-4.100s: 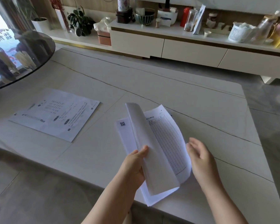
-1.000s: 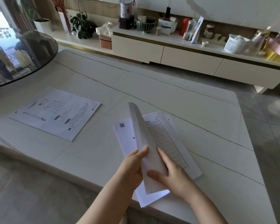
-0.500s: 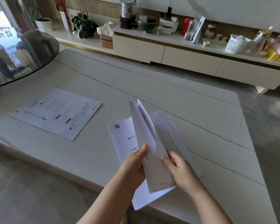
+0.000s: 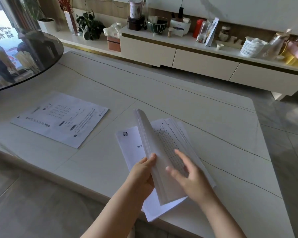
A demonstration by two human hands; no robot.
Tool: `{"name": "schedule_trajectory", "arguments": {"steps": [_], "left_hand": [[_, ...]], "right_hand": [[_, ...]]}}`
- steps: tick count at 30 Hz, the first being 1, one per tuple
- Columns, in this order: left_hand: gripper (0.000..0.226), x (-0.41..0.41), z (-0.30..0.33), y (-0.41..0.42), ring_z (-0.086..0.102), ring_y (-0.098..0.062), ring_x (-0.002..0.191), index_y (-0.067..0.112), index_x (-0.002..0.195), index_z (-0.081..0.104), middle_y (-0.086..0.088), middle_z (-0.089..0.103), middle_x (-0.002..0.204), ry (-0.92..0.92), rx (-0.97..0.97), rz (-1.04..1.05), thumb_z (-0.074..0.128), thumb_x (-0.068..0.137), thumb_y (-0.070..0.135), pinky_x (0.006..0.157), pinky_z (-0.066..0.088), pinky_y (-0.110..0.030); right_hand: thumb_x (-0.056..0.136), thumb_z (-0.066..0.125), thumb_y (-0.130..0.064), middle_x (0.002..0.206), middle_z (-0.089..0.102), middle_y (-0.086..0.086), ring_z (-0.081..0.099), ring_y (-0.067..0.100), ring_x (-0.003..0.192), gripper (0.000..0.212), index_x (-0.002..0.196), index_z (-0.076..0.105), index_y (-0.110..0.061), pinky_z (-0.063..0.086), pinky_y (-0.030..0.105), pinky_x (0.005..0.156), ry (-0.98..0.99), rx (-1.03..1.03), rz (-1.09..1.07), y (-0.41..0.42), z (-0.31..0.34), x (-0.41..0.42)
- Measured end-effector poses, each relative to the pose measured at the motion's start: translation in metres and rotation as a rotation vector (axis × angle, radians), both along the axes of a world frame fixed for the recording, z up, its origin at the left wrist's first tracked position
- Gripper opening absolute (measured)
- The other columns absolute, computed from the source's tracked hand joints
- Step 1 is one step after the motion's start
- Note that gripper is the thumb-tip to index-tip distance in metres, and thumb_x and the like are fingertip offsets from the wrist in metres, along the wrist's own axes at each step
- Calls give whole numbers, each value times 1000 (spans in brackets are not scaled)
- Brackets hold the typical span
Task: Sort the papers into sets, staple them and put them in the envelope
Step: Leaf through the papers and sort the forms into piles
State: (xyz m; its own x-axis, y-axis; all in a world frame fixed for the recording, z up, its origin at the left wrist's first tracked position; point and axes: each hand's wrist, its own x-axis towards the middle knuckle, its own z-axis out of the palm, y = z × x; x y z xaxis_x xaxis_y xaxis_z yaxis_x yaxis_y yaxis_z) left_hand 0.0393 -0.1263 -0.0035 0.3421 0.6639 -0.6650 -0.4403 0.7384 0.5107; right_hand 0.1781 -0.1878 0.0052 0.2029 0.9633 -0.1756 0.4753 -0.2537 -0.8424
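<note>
**Still sorting — no stapling yet**

Held a folded-back bundle of sheets (image 4: pixel 155 152) up from the paper stack (image 4: pixel 162 208) at lower centre, thumb and curled fingers of the left hand (image 4: pixel 143 176) gripping its edge. Hovered the right hand (image 4: pixel 191 181) just right of it over the gridded page (image 4: pixel 170 148) — fingers spread and loose, holding nothing. Kept one printed set (image 4: pixel 60 119) apart at centre left on the pale table (image 4: pixel 205 117). Saw no stapler or envelope. Judged next: pinch the right page, lift it out cleanly.
</note>
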Motion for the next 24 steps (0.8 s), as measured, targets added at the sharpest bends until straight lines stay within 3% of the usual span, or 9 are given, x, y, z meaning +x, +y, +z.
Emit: {"name": "schedule_trajectory", "arguments": {"steps": [3, 5, 7, 10, 14, 16, 17, 20, 24], "left_hand": [[31, 2, 1, -2, 69, -26, 84, -1, 115, 61, -19, 70, 104, -63, 3, -22, 47, 99, 21, 77, 58, -37], [33, 2, 0, -1, 70, -26, 85, -1, 116, 61, -19, 70, 105, -85, 10, -33, 46, 99, 23, 79, 57, -38], [33, 2, 1, -1, 71, -26, 83, 0, 114, 62, -19, 71, 102, -100, 16, -46, 45, 99, 24, 78, 57, -39], [33, 3, 3, -1, 71, -27, 83, 1, 113, 62, -20, 70, 103, -96, 23, -72, 43, 100, 25, 77, 56, -39], [32, 4, 2, 0, 69, -29, 86, -1, 113, 62, -22, 69, 107, -38, 42, -44, 43, 101, 23, 79, 56, -39], [30, 4, 0, 0, 66, -28, 84, -1, 111, 61, -19, 69, 101, 14, 19, -10, 44, 101, 21, 76, 55, -39], [27, 4, -1, 1, 65, -28, 83, 0, 110, 60, -17, 69, 97, 40, -1, 8, 45, 100, 21, 72, 53, -38], [24, 3, -1, 1, 64, -28, 81, 1, 111, 59, -17, 68, 95, 82, -50, 32, 47, 100, 19, 69, 52, -39], [27, 5, -1, 0, 65, -29, 87, 1, 114, 60, -19, 69, 104, 58, -58, 27, 48, 100, 20, 79, 53, -41]], "right_hand": [[86, 66, -40, 140, 43, -17, 43, 1, 128, 73, 147, 28, -34, 36, 18, 102, -23, -103, 87, 1, -6, -12], [90, 62, -39, 136, 47, -16, 47, 2, 124, 68, 148, 28, -32, 37, 13, 93, -68, -97, 68, 2, -4, -13], [92, 59, -36, 128, 52, -20, 51, -8, 112, 59, 145, 34, -32, 37, 4, 84, -56, -64, 41, 2, -3, -11], [94, 55, -31, 108, 60, -32, 55, -19, 96, 39, 132, 47, -37, 42, 2, 75, 32, -12, 18, 2, -3, -7], [97, 50, -33, 104, 64, -30, 57, -14, 101, 21, 116, 55, -40, 43, 6, 79, 175, 8, -52, 3, -3, -5], [96, 49, -35, 99, 61, -32, 57, -10, 99, 12, 104, 55, -41, 41, 11, 81, 222, 23, -191, 5, -2, 0], [96, 49, -37, 103, 61, -29, 57, -4, 102, 12, 105, 56, -39, 40, 16, 85, 254, 29, -268, 6, 0, 4], [95, 45, -45, 119, 60, -13, 53, 7, 114, 37, 125, 57, -26, 38, 25, 95, 219, 51, -393, 5, 6, 16], [90, 59, -35, 122, 59, -18, 50, -5, 115, 36, 125, 57, -27, 36, 11, 97, 13, 185, -321, -1, 8, 16]]}}
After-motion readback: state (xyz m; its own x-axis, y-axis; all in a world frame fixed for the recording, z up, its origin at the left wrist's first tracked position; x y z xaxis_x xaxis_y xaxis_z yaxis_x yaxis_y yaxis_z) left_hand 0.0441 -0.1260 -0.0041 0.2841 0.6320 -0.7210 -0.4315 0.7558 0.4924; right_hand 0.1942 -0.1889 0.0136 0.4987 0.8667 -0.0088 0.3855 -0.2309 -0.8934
